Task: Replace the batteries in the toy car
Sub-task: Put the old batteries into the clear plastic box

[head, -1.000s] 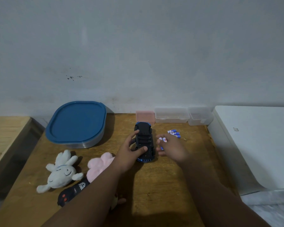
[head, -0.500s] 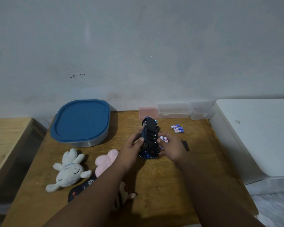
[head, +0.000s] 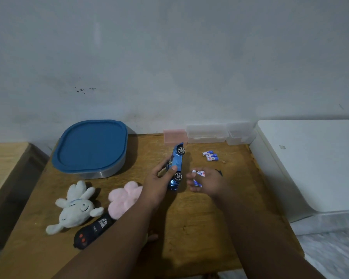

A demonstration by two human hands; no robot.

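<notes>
Over the brown wooden bench (head: 189, 222), left hand (head: 159, 181) fingers grip the small glossy blue toy car (head: 177, 161), now rolled from underside-up onto its side; right hand (head: 209, 180) curls round blue-and-white cylindrical batteries (head: 198, 175), probably the old set tipped out, spares (head: 211, 156) lying beyond

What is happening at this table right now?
A person is working on a toy car. The left hand grips the blue car, which is tipped on its side with its wheels facing right. The right hand holds some batteries just beside the car. Three loose batteries lie further back on the table.
</notes>
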